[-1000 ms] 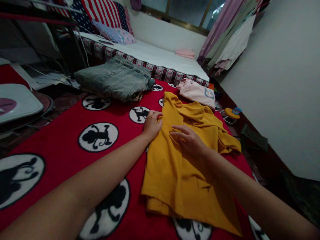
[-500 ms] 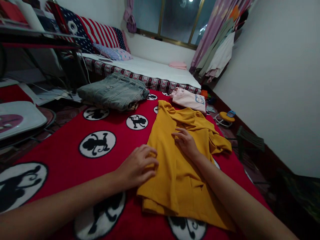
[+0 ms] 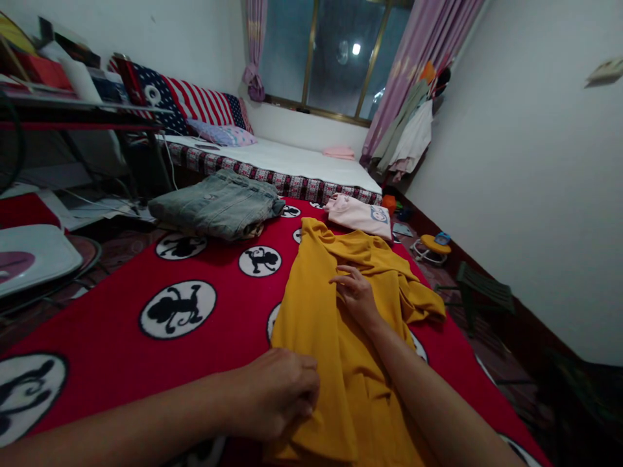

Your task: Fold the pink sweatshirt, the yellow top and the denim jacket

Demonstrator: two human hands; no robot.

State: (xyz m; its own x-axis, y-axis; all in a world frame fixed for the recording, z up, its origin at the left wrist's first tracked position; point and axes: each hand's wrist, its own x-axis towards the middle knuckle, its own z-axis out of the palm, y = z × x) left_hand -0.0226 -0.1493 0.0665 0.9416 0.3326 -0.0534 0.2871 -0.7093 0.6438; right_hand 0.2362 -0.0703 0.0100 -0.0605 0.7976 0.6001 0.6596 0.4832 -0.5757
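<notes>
Yellow shirt (image 3: 311, 318) on red blanket (image 3: 111, 370), folded jeans (image 3: 219, 204) & pink top (image 3: 353, 215) beyond. L hand (image 3: 275, 392) at shirt's lower left edge, fingers curled, can't tell if gripping. R hand (image 3: 359, 297) mid-shirt, fingers loose, released.

Single head-worn camera, facing forward and down: yellow garment (image 3: 318, 337) near, at lower centre; window (image 3: 335, 74) farther off, upper centre.

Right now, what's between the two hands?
Part of the yellow top lies between the left hand and the right hand; the head view shows nothing else on that stretch.
</notes>
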